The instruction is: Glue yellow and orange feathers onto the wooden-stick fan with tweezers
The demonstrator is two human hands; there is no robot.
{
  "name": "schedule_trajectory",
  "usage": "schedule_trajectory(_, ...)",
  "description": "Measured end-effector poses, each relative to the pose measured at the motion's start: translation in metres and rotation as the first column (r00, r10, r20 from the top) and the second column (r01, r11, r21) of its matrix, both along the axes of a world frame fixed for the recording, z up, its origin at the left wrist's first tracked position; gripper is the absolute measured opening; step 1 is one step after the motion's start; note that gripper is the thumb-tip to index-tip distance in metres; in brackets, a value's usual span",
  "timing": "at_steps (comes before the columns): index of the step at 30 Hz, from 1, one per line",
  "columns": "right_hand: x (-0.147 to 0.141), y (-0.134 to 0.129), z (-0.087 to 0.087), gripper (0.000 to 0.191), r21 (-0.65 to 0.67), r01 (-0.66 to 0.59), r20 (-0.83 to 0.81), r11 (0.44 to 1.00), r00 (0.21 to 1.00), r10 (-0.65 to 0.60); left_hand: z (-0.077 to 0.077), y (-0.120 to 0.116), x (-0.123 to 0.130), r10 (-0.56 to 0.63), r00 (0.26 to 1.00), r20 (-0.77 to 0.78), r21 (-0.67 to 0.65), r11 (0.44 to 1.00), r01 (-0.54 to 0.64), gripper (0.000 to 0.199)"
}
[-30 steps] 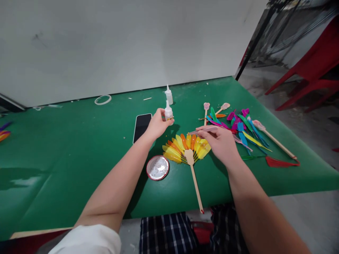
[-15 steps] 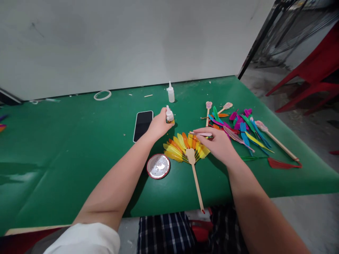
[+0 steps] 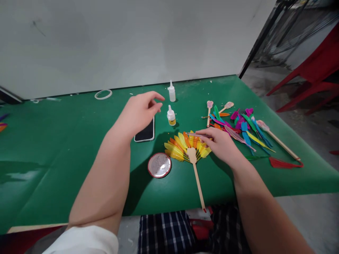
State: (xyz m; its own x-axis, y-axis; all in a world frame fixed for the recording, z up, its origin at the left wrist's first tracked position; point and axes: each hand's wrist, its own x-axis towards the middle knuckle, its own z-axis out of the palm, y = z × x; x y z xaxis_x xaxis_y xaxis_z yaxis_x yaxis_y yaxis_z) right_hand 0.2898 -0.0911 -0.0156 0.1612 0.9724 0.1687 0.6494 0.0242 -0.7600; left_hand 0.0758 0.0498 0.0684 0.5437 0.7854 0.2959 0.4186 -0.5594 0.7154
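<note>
My left hand [image 3: 143, 111] is in the air above the phone [image 3: 145, 133], empty, with its fingers apart and curved. Just right of it, a small glue bottle [image 3: 171, 117] with a yellow label stands upright, and a plain white dropper bottle [image 3: 172, 92] stands behind. In my right hand [image 3: 221, 141] is a pair of tweezers [image 3: 197, 134], held level over the upper feathers of a fan. The feather fan [image 3: 174, 151] lies flat, its yellow and orange feathers spread around a wooden handle [image 3: 198, 183] that points toward me. Left of the fan lies a round jar lid [image 3: 159, 165] with a red rim.
On the right lie a pile of coloured feathers [image 3: 238, 123], several wooden sticks with pink ends and a red tassel [image 3: 283, 162]. A clear ring [image 3: 103, 94] lies near the white wall [image 3: 119, 42]. A red chair [image 3: 315, 77] stands beyond the green table [image 3: 66, 141].
My left hand has let go of the yellow-labelled glue bottle, which now stands on the table, and has moved left and up. My right hand keeps the tweezers over the fan.
</note>
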Motion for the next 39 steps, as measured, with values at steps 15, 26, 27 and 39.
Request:
schedule_trajectory(15,0.002,0.001,-0.004,0.026,-0.045,-0.044,0.286,0.998,0.957,0.055,-0.035,-0.019,0.036,-0.345,0.706,-0.619,-0.176,0.936,0.304,0.036)
schedule_trajectory(26,0.0,0.001,-0.006,0.029,-0.054,-0.046,0.329,0.998,0.942,0.061,-0.036,-0.02,0.038,-0.353,0.704,-0.616,-0.221,0.936,0.276,0.035)
schedule_trajectory(27,0.0,0.001,-0.006,0.03,-0.049,-0.048,0.331,0.998,0.942,0.061,-0.036,-0.02,0.038,-0.353,0.703,-0.617,-0.222,0.935,0.276,0.035)
schedule_trajectory(39,-0.001,0.001,-0.008,0.031,-0.05,-0.034,0.363,0.998,0.93,0.05,-0.035,-0.022,0.042,-0.375,0.54,-0.754,-0.195,0.912,0.362,0.041)
